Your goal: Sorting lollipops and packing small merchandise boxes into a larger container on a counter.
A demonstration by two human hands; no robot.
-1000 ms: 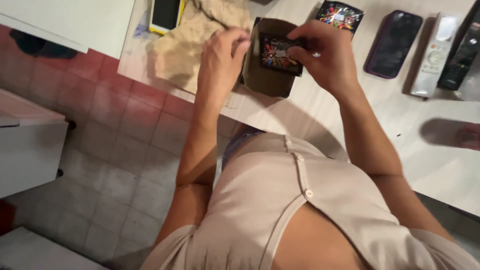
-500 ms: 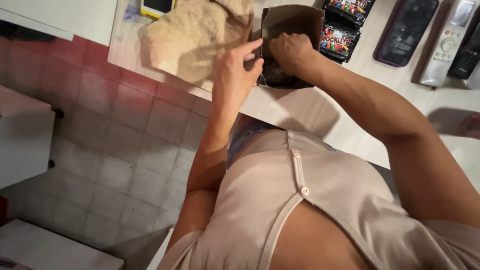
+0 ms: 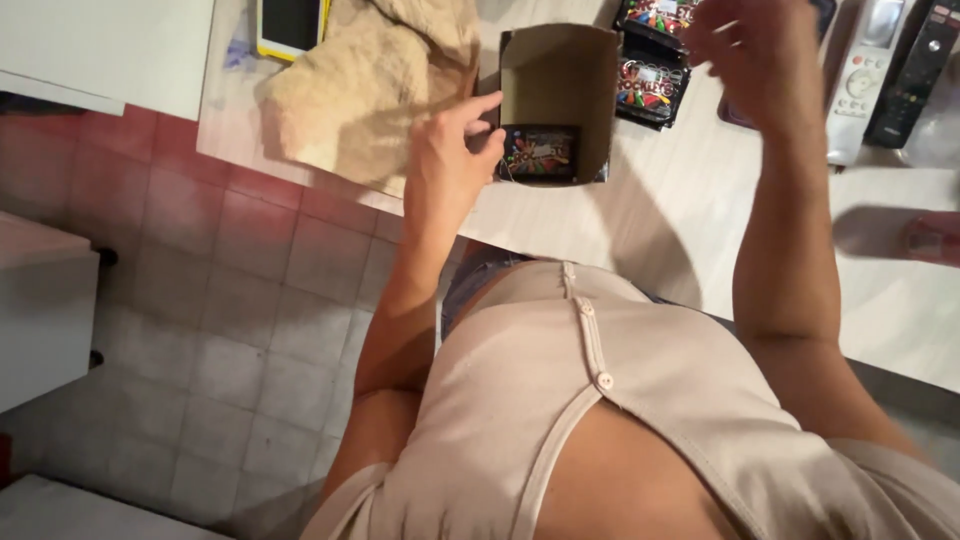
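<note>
A small open brown cardboard box (image 3: 560,85) stands near the table's front edge, with one dark, colourfully printed packet (image 3: 540,152) lying in its bottom. My left hand (image 3: 450,160) grips the box's left wall at the rim. Raised and blurred, my right hand (image 3: 755,55) hangs above the table to the right of the box, fingers spread and holding nothing. Two more dark colourful packets (image 3: 650,75) lie on the table just right of the box, beneath that hand.
A crumpled beige cloth (image 3: 370,85) lies left of the box, beside a phone in a yellow case (image 3: 290,25). A white remote (image 3: 865,75) and a black remote (image 3: 915,75) lie at the right. Red floor tiles (image 3: 130,180) and white furniture (image 3: 40,310) are on the left.
My right hand has come out of the box and lifted up to the right, leaving a packet inside. My left hand has stayed on the box's left wall.
</note>
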